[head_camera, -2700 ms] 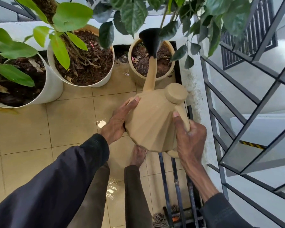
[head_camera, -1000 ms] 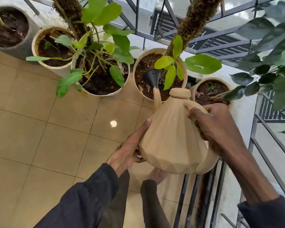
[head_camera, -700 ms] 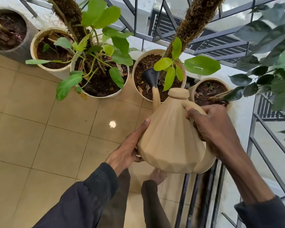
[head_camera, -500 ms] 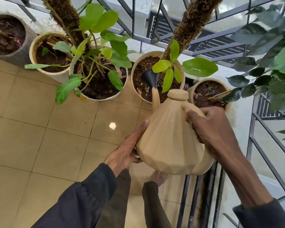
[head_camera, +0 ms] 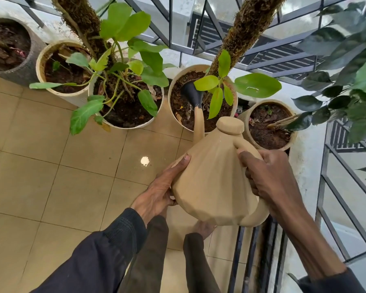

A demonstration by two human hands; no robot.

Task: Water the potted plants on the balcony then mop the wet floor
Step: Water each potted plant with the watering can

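Note:
I hold a tan faceted watering can (head_camera: 213, 178) tilted forward. My right hand (head_camera: 268, 178) grips its handle; my left hand (head_camera: 163, 191) supports its left side and underside. The can's black rose (head_camera: 191, 95) hangs over the soil of a white pot (head_camera: 173, 115) with a mossy pole and light green leaves. To its left stands a leafy white pot (head_camera: 156, 115); to its right, a beige pot (head_camera: 292, 142) of dark soil.
A cream pot (head_camera: 40, 68) and a grey pot (head_camera: 28, 68) stand at the far left along the wall. Metal railing (head_camera: 325, 166) borders the right side and back. Beige floor tiles (head_camera: 51, 187) spread left. A dark drain grate (head_camera: 260, 250) runs by my feet.
Since 2.7 s ago the can's rose has moved from the beige pot to the white pot with the mossy pole. Over the last second the can has stayed nearly still.

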